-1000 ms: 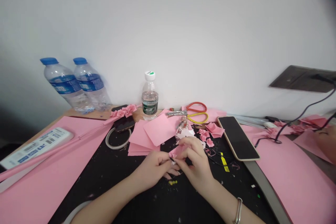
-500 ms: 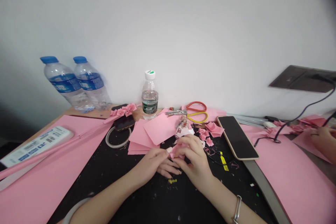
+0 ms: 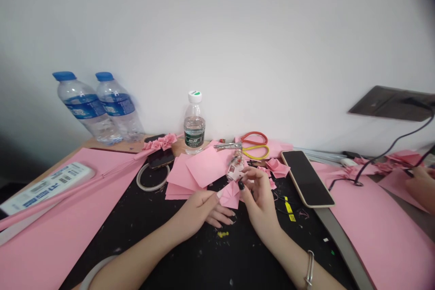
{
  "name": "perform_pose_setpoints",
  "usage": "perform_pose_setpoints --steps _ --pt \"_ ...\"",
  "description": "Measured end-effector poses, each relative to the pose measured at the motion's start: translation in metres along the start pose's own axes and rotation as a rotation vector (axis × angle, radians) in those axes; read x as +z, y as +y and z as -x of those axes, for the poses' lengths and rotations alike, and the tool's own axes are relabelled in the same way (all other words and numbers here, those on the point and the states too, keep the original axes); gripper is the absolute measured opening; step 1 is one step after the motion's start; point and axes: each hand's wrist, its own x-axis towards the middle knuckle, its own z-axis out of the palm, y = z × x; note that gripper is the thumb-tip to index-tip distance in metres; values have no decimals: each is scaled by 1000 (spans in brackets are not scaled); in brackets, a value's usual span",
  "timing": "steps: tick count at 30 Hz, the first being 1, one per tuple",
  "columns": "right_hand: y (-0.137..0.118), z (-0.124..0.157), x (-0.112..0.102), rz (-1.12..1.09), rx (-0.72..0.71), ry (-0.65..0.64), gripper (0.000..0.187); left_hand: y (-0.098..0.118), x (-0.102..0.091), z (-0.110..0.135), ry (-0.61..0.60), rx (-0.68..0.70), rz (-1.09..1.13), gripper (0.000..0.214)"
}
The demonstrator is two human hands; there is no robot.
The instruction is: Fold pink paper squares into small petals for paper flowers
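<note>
Between my hands is a small folded piece of pink paper (image 3: 230,195), pinched at its left corner by my left hand (image 3: 200,210) and at its right side by my right hand (image 3: 258,195). A small paper-wrapped bundle (image 3: 235,165) stands just beyond my right fingers. Loose sheets of pink paper (image 3: 200,170) lie beyond my left hand. Small folded pink paper flowers (image 3: 277,167) sit to the right of that bundle. A few yellow crumbs (image 3: 222,234) lie on the black mat (image 3: 190,253) below my hands.
Orange-and-yellow-handled scissors (image 3: 254,145) lie behind the paper. A phone (image 3: 307,179) rests to the right, and water bottles (image 3: 194,122) stand along the wall. Another person's hand (image 3: 419,188) works at the far right, near pink paper and a black cable (image 3: 390,152).
My hands have moved slightly apart, and the folded pink paper now shows more clearly between them. My right hand has lifted and turned. The other person's hand has shifted slightly.
</note>
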Motion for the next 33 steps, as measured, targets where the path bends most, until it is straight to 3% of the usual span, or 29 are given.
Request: perform_pose_setpoints --steps 5,10,20,27,33 --pt "4 -4 4 -133 259 -221 20 2 2 0 -22 40 -98 39" --pt "-2 -5 6 -114 293 -377 19 3 2 0 -36 53 -95 37" --pt "-3 -7 5 -173 274 -435 14 0 0 -1 -69 37 -41 39" --pt "-1 -5 6 -159 393 -478 13 -3 -1 -3 -74 62 -50 36" --pt "4 -1 7 -145 384 -471 15 -4 -2 -2 -76 67 -60 30"
